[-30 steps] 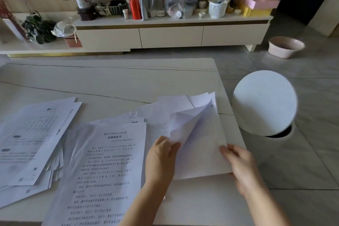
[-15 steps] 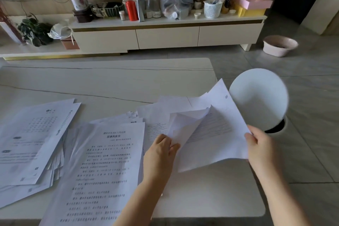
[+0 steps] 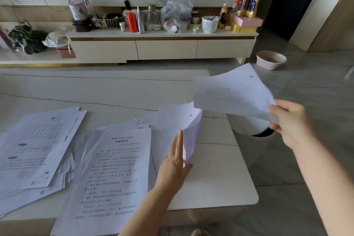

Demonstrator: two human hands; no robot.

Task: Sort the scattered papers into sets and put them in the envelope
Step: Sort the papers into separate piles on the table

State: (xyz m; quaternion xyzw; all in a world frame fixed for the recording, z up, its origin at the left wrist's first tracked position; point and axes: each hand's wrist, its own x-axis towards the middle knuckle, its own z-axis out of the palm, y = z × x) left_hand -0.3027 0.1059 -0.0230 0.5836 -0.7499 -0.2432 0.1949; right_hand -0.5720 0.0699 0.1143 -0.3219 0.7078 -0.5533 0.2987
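1. Most of the work is left — the tabletop [image 3: 118,90] carries loose papers in rough heaps: a left pile [image 3: 36,149], a middle pile [image 3: 107,174], a right pile [image 3: 178,120].
2. Left hand [image 3: 175,166] lies flat-fingered against the right pile.
3. Right hand [image 3: 289,122] pinches one lifted sheet [image 3: 229,92] — unsorted, I judge.
4. No envelope shows.

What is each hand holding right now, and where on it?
The right hand pinches a loose sheet by its near right corner. The left hand holds nothing, fingers straight against curled pages.

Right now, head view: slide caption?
Right hand lifts one sheet off the table; left hand steadies the pile.
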